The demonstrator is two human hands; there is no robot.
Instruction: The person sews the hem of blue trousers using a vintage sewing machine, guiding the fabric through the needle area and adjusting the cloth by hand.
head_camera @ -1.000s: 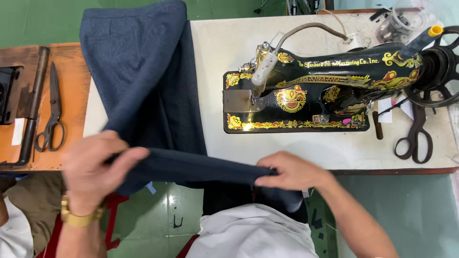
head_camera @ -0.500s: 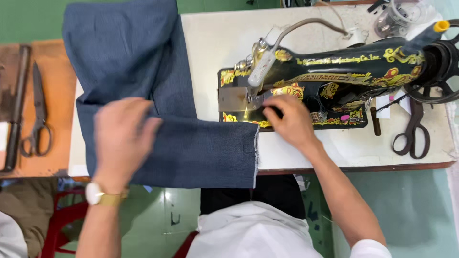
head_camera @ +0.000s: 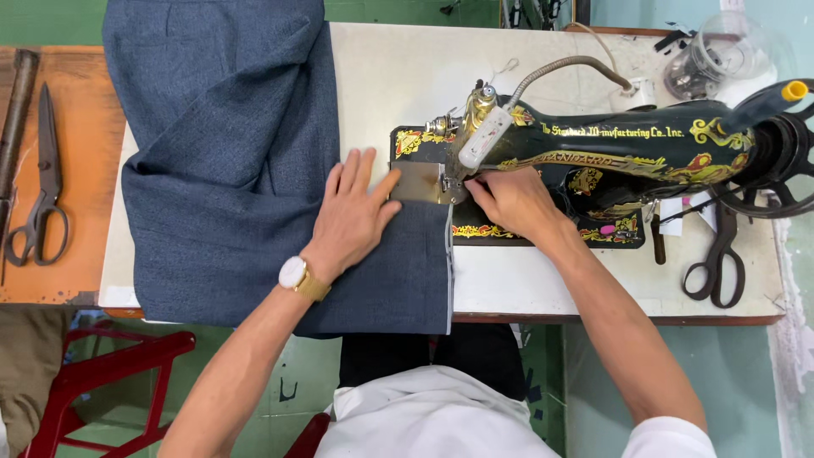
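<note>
A large piece of dark blue-grey cloth (head_camera: 220,161) lies spread over the left half of the white table (head_camera: 543,280). My left hand (head_camera: 352,212) rests flat on the cloth, fingers apart, just left of the metal needle plate (head_camera: 420,182). A watch with a gold band is on that wrist. My right hand (head_camera: 509,199) is at the needle area of the black sewing machine (head_camera: 610,161) with gold ornament, fingers bent at the cloth's edge near the presser foot. What its fingertips pinch is hidden.
Black scissors (head_camera: 716,263) lie on the table right of the machine. Another pair of scissors (head_camera: 42,187) and a metal bar (head_camera: 15,110) rest on an orange side table at the left. A clear container (head_camera: 721,59) stands at the back right. A red stool (head_camera: 102,382) stands below left.
The cloth has been pulled up and spread flat on the table. My left hand moved right onto it beside the needle plate. My right hand rose from the table's front edge to the needle.
</note>
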